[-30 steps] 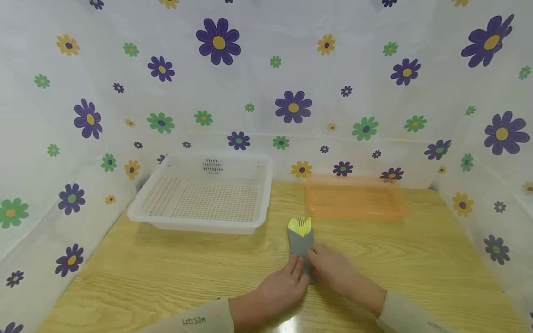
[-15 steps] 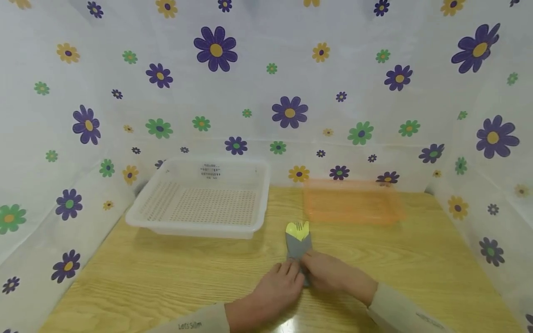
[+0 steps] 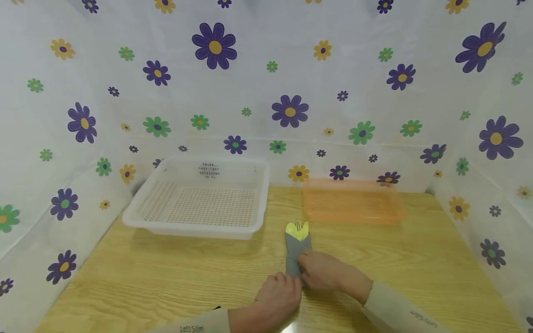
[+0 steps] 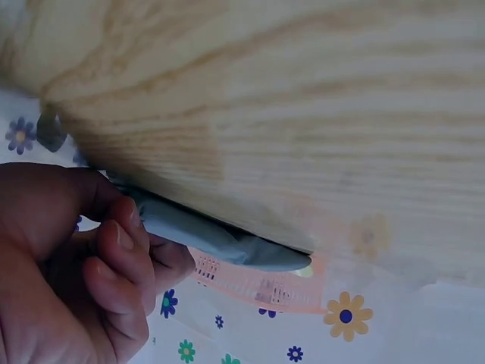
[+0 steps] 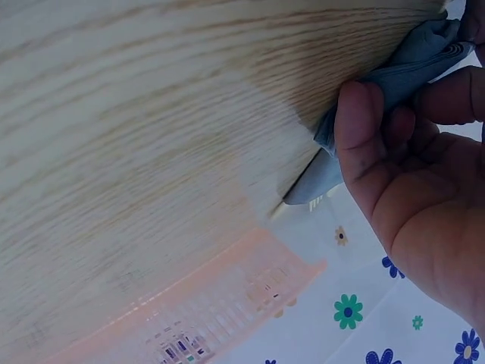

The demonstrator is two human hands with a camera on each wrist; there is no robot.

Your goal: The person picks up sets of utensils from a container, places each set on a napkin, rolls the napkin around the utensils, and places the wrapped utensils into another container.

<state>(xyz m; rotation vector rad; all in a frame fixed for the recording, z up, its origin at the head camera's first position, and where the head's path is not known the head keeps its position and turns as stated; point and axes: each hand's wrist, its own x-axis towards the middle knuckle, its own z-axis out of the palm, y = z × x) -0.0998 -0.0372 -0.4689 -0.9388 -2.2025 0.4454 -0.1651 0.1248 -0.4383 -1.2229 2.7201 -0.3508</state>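
Note:
A grey cloth napkin (image 3: 294,259) lies on the wooden table, folded into a narrow pouch. From its far end stick out the heads of yellow cutlery (image 3: 298,230): a spoon, a fork and a knife side by side. My left hand (image 3: 280,296) pinches the napkin at its near end, fingers curled, as the left wrist view shows with the cloth (image 4: 197,231) running away from the fingertips. On the right edge, around mid-length, my right hand (image 3: 325,270) grips the fabric between thumb and fingers; bunched folds (image 5: 402,72) show there in the right wrist view.
A white perforated basket (image 3: 195,231) stands at the back left of the table. At the back right is a shallow orange basket (image 3: 354,217). Flower-printed white sheeting (image 3: 250,78) encloses the back and sides.
My left hand has slid from the napkin's middle down toward its near end, uncovering more grey cloth. My right hand stays at the right edge. The head view has shifted slightly.

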